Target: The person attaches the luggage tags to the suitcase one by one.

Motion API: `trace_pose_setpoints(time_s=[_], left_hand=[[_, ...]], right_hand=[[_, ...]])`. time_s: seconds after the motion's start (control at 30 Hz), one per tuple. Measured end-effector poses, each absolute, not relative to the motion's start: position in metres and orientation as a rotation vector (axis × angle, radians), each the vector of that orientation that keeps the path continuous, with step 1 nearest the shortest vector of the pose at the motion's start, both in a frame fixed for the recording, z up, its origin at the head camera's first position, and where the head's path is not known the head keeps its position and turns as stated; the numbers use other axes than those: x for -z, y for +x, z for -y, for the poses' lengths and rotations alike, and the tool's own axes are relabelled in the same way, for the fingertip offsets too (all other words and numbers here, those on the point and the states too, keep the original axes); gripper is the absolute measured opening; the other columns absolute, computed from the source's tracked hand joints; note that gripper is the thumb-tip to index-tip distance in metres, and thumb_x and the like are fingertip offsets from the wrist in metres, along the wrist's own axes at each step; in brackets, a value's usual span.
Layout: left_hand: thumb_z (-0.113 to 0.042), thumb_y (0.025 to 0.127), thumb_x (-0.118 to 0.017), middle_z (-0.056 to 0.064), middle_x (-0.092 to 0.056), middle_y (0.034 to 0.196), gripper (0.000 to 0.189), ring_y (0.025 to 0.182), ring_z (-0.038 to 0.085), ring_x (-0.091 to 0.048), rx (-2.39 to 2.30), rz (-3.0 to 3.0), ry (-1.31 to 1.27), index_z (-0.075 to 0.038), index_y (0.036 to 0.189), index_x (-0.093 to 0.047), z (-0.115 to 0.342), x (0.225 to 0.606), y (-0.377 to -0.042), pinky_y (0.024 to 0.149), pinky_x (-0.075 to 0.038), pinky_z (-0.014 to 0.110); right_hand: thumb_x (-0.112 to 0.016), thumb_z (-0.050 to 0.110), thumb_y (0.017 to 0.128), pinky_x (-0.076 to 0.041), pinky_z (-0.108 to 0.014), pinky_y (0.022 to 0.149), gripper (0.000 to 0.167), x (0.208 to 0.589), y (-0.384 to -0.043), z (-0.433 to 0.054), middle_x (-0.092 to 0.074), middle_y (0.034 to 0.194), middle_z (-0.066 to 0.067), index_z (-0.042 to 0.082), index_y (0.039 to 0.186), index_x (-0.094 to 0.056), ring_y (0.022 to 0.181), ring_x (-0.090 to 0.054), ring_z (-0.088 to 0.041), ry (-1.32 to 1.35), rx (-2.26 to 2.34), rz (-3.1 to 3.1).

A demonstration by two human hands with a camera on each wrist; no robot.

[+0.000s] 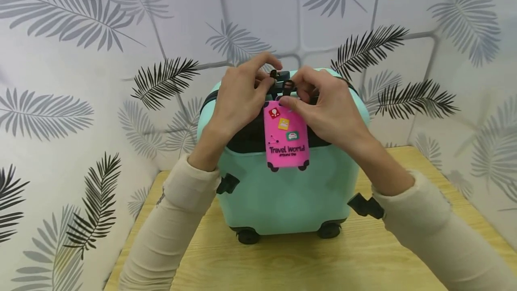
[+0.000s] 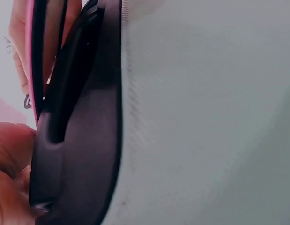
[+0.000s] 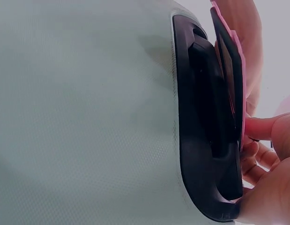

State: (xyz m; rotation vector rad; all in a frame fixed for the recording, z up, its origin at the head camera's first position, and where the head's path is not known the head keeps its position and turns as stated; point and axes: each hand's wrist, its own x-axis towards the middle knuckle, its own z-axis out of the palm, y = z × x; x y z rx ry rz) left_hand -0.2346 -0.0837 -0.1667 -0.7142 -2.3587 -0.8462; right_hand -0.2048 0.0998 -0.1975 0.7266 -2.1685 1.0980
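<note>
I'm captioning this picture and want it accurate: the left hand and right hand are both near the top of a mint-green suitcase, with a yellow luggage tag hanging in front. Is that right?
Only the colour is wrong: the luggage tag is pink, as the head view shows. The left hand and right hand are indeed near the top of the mint-green suitcase.

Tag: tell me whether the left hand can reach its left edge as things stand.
Probably yes: the left hand is close beside the tag, with nothing visible blocking that edge; the right hand has its thumb at the top.
</note>
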Motion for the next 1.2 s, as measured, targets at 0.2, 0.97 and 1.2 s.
trace_pose_setpoints(time_s=[0.2, 0.97, 1.2], left_hand=[[0.001, 0.1, -0.059, 0.011, -0.079, 0.1, 0.023, 0.09, 0.02, -0.073, 0.847, 2.324, -0.713, -0.004, 0.115, -0.075, 0.083, 0.166, -0.238, 0.08, -0.051, 0.035], [-0.001, 0.099, -0.061, 0.004, -0.078, 0.096, 0.018, 0.086, 0.021, -0.078, 0.983, 2.194, -0.789, -0.008, 0.102, -0.077, 0.084, 0.156, -0.233, 0.084, -0.058, 0.028], [0.005, 0.093, -0.063, 0.005, -0.078, 0.095, 0.019, 0.08, 0.02, -0.077, 0.963, 2.203, -0.821, -0.007, 0.101, -0.077, 0.085, 0.159, -0.233, 0.08, -0.057, 0.028]], right_hand=[[-0.074, 0.018, 0.099, -0.042, -0.03, 0.073, 0.016, 0.197, -0.203, -0.1, -0.059, 0.08, -0.005, 0.007, 0.092, -0.065, 0.083, -0.059, -0.013, 0.764, -1.144, 2.146], [-0.076, 0.001, 0.091, -0.04, -0.034, 0.074, 0.006, 0.196, -0.223, -0.091, -0.075, 0.083, -0.01, 0.003, 0.095, -0.072, 0.085, -0.06, -0.023, 0.822, -0.944, 1.979], [-0.072, 0.005, 0.094, -0.039, -0.033, 0.072, 0.003, 0.198, -0.224, -0.092, -0.074, 0.082, -0.008, 0.002, 0.096, -0.073, 0.082, -0.059, -0.021, 0.805, -0.971, 1.972]])
